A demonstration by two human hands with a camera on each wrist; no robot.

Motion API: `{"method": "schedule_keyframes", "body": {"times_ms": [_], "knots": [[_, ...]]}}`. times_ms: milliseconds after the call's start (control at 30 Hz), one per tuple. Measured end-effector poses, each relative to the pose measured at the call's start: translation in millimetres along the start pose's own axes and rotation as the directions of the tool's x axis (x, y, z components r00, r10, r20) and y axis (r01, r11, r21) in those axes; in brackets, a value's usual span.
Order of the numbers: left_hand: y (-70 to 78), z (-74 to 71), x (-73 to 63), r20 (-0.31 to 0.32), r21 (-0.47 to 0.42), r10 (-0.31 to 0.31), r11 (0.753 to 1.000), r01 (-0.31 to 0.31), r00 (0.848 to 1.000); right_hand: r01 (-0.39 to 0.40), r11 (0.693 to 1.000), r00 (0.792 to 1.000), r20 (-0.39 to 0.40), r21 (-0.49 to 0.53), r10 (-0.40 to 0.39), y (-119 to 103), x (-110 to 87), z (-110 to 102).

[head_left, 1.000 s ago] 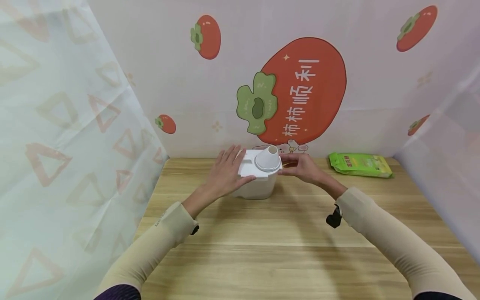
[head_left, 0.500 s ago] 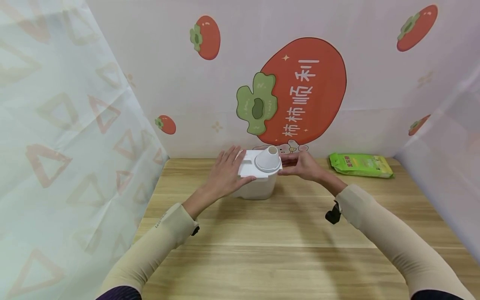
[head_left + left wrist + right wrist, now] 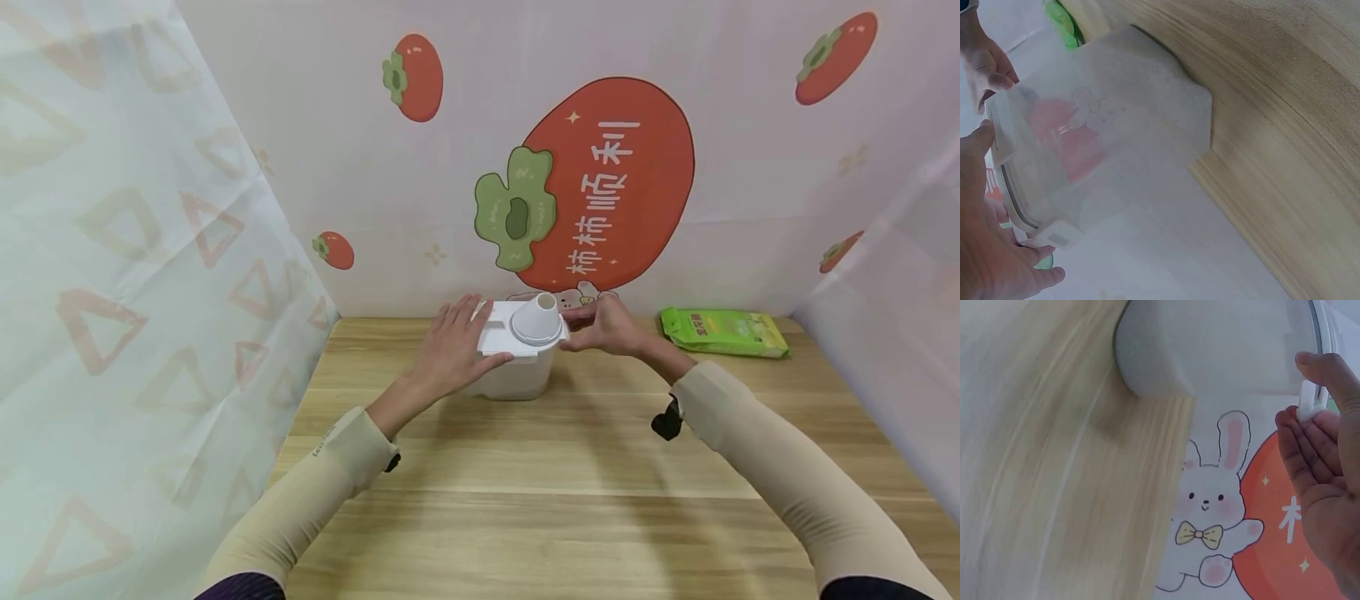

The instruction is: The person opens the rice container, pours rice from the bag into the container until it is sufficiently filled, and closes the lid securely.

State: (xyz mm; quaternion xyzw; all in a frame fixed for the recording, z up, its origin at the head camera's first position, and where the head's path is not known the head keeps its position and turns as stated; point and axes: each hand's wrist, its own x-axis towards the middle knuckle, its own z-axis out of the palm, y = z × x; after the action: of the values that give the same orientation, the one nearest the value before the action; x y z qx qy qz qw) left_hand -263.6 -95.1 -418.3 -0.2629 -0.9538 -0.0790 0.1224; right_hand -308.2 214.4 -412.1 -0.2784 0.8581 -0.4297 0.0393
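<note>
A translucent white storage container [image 3: 517,385] stands near the back of the table, a white lid [image 3: 495,338] on top. A cone-shaped white cap [image 3: 537,320] sits at the lid's right. My left hand [image 3: 450,346] spans the lid's left part, thumb along the near edge and fingers over the far edge; in the left wrist view the fingers reach a side latch [image 3: 1057,235]. At the container's right end my right hand [image 3: 611,327] pinches another latch [image 3: 1307,400] between thumb and fingertips. That latch stands slightly out from the lid's edge.
A green packet [image 3: 723,332] lies at the back right of the wooden table [image 3: 525,500]. Right behind the container rises a back wall [image 3: 360,167] printed with persimmons and a rabbit. More covered walls flank both sides.
My right hand has shifted slightly, its fingers bending more, and the right latch juts out a little more from the lid. The left hand and the container stay in place.
</note>
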Motion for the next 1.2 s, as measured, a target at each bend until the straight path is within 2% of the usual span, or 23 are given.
{"method": "schedule_keyframes", "body": {"times_ms": [100, 233, 433, 600, 800, 1200], "knots": [[0.7, 0.4, 0.0, -0.009, -0.005, 0.001, 1.0, -0.001, 1.0, 0.007, 0.997, 1.0, 0.021, -0.079, -0.006, -4, 0.3, -5], [1.0, 1.1, -0.1, -0.02, -0.01, 0.006, 1.0, -0.007, 1.0, 0.059, 0.983, 0.997, 0.064, -0.171, -0.049, -9, 1.7, -12], [0.5, 0.5, 0.0, -0.019, -0.031, 0.007, 0.999, -0.008, 1.0, 0.111, 0.958, 0.993, 0.073, -0.265, -0.095, -16, 2.5, -22], [-0.3, 0.3, 0.5, -0.007, -0.039, 0.002, 0.999, -0.002, 1.0, 0.103, 0.953, 0.994, 0.073, -0.284, -0.085, -19, 1.9, -25], [0.4, 0.1, 0.5, -0.021, -0.038, 0.01, 0.999, -0.011, 1.0, 0.086, 0.954, 0.996, 0.054, -0.286, -0.073, -21, 0.2, -25], [-0.9, 1.7, 1.0, -0.015, -0.054, 0.013, 0.998, -0.014, 1.0, 0.045, 0.96, 0.999, 0.039, -0.275, -0.035, -16, -7.1, -19]]}}
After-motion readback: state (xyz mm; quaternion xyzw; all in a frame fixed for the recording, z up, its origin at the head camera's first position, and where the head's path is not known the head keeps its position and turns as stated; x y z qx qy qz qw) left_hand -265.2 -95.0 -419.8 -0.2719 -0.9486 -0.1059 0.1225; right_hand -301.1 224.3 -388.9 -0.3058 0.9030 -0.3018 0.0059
